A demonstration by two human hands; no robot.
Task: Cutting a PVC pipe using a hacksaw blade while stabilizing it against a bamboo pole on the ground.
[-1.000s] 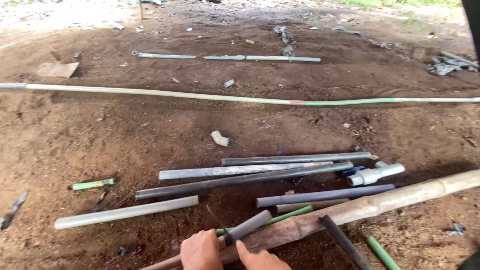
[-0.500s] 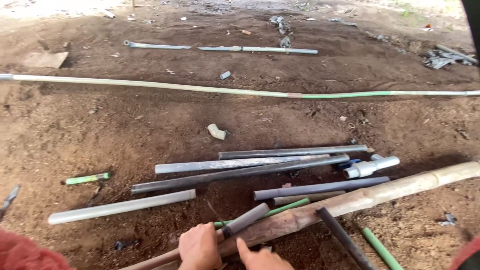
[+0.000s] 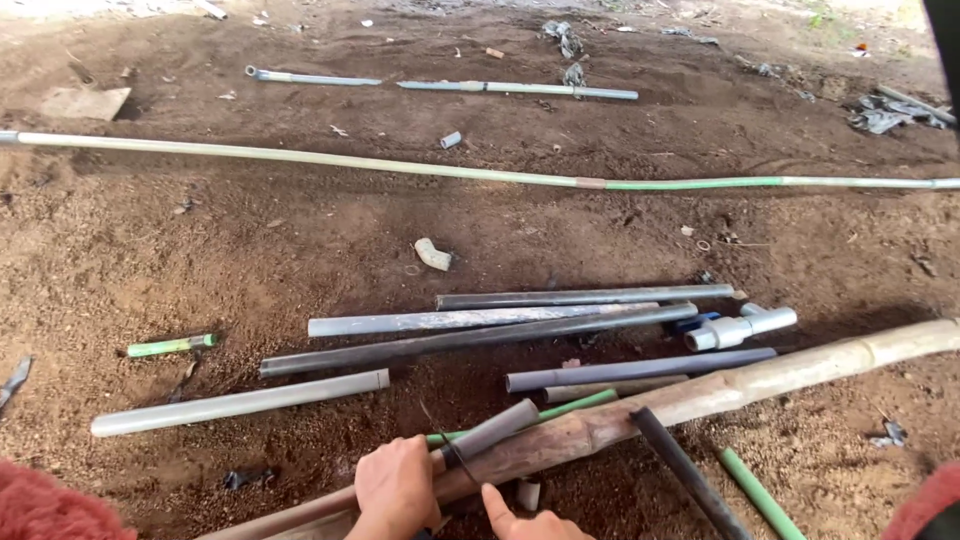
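The short grey plastic pipe piece [image 3: 492, 431] lies slanted across the long brown bamboo pole [image 3: 700, 398] at the bottom of the view, on bare reddish-brown soil [image 3: 250, 240] in an outdoor dirt yard. The left hand [image 3: 397, 487] is closed around its lower end where it meets the pole; the right hand [image 3: 525, 517] sits just beside it, thumb raised, mostly cut off by the frame edge, so whether it grips anything cannot be told. The pipe piece is dull grey, straight, with an open upper end.

A thin green rod [image 3: 555, 410] runs under the pole, and a dark grey pipe [image 3: 685, 478] leans across it to the right. Beyond lie several grey pipes side by side [image 3: 520, 318], a white pipe fitting [image 3: 740, 327], a pale grey pipe [image 3: 240, 402] to the left and a short green pipe stub [image 3: 170, 346]. Farther off, a very long pale pipe with a green section [image 3: 480, 173] crosses the whole yard
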